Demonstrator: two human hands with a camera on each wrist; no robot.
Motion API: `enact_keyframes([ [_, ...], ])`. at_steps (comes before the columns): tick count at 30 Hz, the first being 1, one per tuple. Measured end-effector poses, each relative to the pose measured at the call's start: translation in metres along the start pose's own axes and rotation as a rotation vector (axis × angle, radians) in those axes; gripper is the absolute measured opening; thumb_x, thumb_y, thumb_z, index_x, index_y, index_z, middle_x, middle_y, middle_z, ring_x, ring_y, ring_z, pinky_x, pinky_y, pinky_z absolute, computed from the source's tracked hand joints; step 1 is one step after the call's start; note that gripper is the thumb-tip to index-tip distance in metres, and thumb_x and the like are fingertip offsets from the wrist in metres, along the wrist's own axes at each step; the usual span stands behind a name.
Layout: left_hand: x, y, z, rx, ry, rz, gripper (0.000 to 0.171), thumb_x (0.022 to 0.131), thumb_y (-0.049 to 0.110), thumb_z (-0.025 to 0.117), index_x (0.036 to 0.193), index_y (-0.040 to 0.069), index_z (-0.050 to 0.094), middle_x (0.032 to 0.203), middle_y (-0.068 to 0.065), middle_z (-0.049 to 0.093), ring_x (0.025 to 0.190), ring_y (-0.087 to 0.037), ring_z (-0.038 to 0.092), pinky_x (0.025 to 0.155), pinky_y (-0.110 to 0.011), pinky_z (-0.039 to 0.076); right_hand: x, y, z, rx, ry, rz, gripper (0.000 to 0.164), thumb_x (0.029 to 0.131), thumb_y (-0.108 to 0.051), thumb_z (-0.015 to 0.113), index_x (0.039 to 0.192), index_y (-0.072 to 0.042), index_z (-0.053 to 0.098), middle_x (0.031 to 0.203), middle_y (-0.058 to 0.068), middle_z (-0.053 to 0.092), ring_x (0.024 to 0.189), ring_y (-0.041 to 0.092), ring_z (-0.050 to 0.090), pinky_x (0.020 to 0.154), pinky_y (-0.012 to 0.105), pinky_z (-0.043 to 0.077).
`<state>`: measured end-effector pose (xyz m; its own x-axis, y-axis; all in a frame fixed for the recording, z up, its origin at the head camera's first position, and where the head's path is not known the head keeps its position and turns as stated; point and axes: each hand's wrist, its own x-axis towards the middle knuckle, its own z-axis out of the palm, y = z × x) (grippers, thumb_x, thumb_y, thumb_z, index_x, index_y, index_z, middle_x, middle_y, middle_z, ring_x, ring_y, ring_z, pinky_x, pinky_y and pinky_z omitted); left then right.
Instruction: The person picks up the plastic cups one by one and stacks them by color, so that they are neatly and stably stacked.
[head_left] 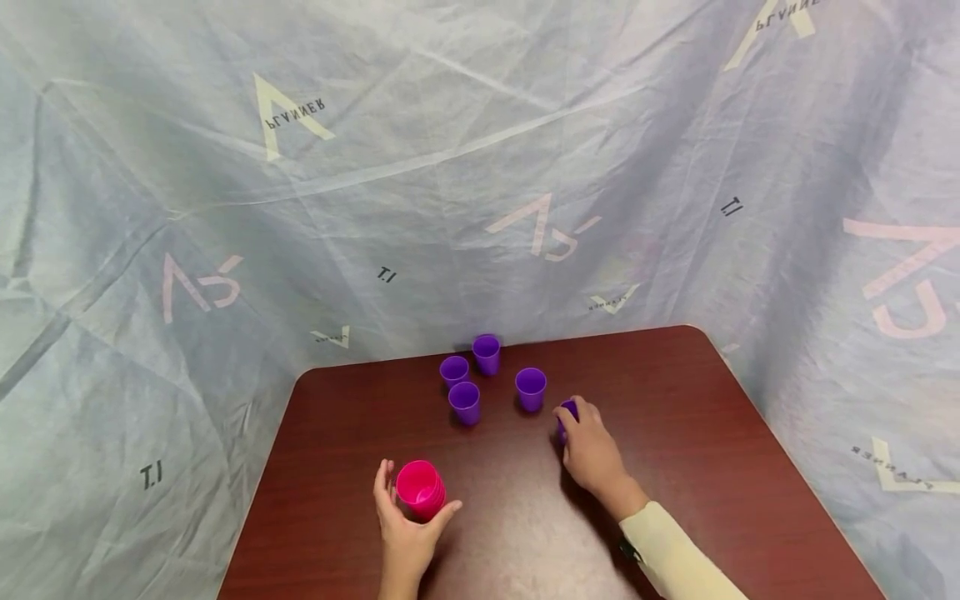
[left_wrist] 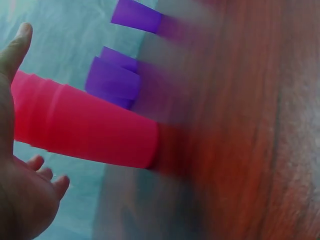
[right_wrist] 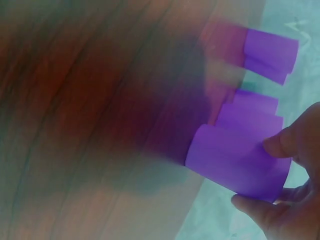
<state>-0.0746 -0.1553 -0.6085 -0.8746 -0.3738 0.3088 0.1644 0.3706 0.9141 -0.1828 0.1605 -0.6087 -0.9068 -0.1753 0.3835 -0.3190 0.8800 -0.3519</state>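
Observation:
A stack of pink cups (head_left: pixel 422 490) stands upright on the table, its nested rims stepped in the left wrist view. My left hand (head_left: pixel 407 533) is spread around the stack, with thumb and fingers apart from its sides; whether the palm touches it I cannot tell. Farther off on the right, my right hand (head_left: pixel 594 450) grips a purple cup (right_wrist: pixel 235 160) near its rim between thumb and fingers. The hand covers much of that cup in the head view. Left of it stands another purple cup (head_left: pixel 531 390), upright and apart.
More purple cups stand upright toward the back: one at the far edge (head_left: pixel 487 355), one to its left (head_left: pixel 453 371) and one in front (head_left: pixel 465 404). The brown table (head_left: pixel 360 425) has rounded back corners. Grey printed cloth (head_left: pixel 420 167) hangs behind and beside it.

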Motion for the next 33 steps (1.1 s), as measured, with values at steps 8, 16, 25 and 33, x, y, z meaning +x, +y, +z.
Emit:
enact_keyframes([
  [8,-0.007,0.044,-0.014,0.006,0.035,0.149,0.136,0.059,0.015,0.104,0.168,0.016,0.022,0.174,-0.008,0.023,0.167,-0.018,0.006,0.130,-0.066,0.011,-0.005,-0.010,-0.003,0.015,-0.023,0.020,0.044,0.085,-0.004,0.072,0.128,-0.013,0.067,0.138,0.018,0.057,0.128,0.042,0.058,0.093,0.056,0.061],
  [16,-0.007,0.077,-0.010,0.024,-0.021,0.296,0.135,0.054,0.020,0.106,0.165,0.006,0.029,0.169,-0.010,0.036,0.166,-0.023,0.016,0.134,-0.030,0.018,-0.008,-0.015,-0.005,0.046,-0.059,0.040,0.039,0.083,-0.008,0.071,0.120,-0.019,0.066,0.137,0.014,0.056,0.126,0.040,0.059,0.084,0.055,0.062],
  [25,-0.010,0.076,0.016,0.049,-0.025,0.594,0.060,0.070,0.000,0.093,0.126,0.002,0.069,0.124,-0.017,0.070,0.148,-0.020,0.052,0.129,-0.024,0.030,-0.021,-0.017,-0.003,0.119,-0.084,0.019,0.040,0.086,-0.016,0.073,0.125,-0.019,0.063,0.135,0.015,0.057,0.118,0.037,0.064,0.090,0.053,0.059],
  [33,-0.015,0.077,0.035,0.138,-0.240,0.486,0.051,0.079,0.001,0.087,0.125,0.016,0.069,0.111,0.001,0.075,0.110,-0.017,0.072,0.104,-0.017,0.051,-0.029,-0.025,-0.008,0.146,-0.136,-0.054,0.040,0.090,-0.032,0.077,0.125,-0.018,0.062,0.113,0.000,0.060,0.094,0.016,0.065,0.080,0.037,0.058],
])
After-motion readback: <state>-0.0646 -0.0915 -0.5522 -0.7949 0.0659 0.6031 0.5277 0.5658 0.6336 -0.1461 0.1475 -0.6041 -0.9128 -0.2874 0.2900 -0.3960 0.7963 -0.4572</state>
